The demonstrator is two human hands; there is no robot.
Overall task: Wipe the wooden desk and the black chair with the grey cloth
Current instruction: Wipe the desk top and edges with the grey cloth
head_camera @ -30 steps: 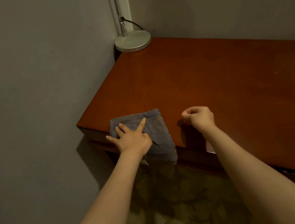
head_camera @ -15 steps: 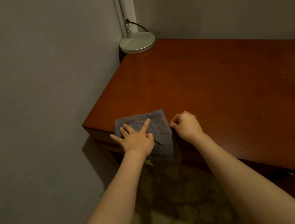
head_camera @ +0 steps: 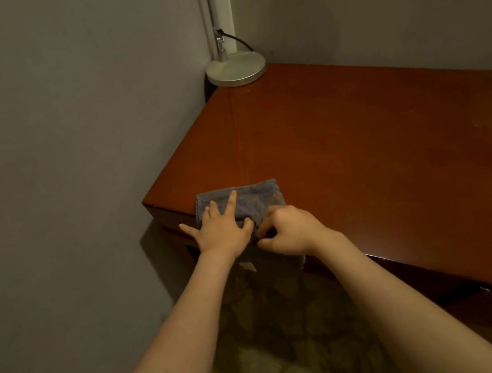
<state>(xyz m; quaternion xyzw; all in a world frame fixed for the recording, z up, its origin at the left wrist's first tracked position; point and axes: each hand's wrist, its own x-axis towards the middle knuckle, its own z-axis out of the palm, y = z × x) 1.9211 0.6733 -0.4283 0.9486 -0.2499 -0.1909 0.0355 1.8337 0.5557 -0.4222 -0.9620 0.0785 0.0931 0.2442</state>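
The folded grey terry cloth (head_camera: 253,201) lies at the near left corner of the reddish-brown wooden tabletop (head_camera: 362,150), its near part drooping over the tabletop's front edge. The left hand (head_camera: 221,232) lies flat on it, fingers (head_camera: 232,203) straight and spread. The right hand (head_camera: 291,232) is at the tabletop's front edge, fingers (head_camera: 267,243) curled, pinching the cloth's fold. A round silver metal lamp base (head_camera: 236,69) sits at the tabletop's far left corner.

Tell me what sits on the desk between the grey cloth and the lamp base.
Nothing. The head view shows only bare wooden desk between the grey cloth and the lamp base.
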